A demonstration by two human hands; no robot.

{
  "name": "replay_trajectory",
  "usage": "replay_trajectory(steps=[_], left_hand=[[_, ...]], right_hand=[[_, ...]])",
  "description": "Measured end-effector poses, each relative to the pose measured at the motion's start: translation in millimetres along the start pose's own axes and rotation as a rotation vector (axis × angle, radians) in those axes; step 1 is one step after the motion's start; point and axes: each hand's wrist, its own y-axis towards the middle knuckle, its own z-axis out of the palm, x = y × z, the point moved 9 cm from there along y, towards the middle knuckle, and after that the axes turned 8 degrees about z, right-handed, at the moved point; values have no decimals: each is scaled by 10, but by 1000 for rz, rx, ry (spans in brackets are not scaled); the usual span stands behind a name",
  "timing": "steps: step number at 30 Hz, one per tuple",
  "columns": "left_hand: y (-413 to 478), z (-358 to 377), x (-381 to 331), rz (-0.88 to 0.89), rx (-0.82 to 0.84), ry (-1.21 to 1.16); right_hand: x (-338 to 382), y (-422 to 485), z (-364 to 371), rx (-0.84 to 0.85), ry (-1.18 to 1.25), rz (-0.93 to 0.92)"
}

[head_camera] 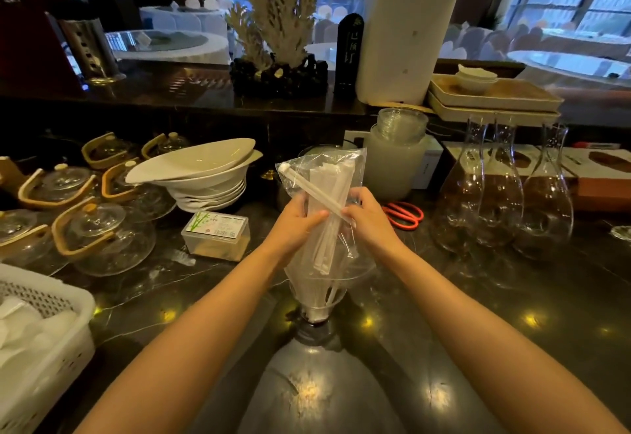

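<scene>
A clear plastic bag (pixel 336 167) of paper-wrapped white straws stands upright in the middle of the dark counter, its lower end inside a clear glass holder (pixel 319 300). My left hand (pixel 295 225) grips the bag's left side. My right hand (pixel 367 217) pinches the end of one wrapped straw (pixel 307 184), which slants up to the left across the bag.
Red scissors (pixel 404 215) lie right of the bag, beside three glass carafes (pixel 502 194). Stacked white bowls (pixel 201 174), a small toothpick box (pixel 216 234) and several glass teapots (pixel 102 239) sit to the left. A white basket (pixel 51 341) is at the near left.
</scene>
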Motion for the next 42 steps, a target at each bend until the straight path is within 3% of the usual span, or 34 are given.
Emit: replay_trajectory(steps=[12,25,42], left_hand=[[5,-10,-64,-29,55,-16],[98,-241,-210,7,-95,-59],[151,-230,-425,68,-83,-40]], right_hand=[[19,-21,83,21,107,-27],[143,-23,-91,-138,34,-108],[134,10,-17,-100,78,-69]])
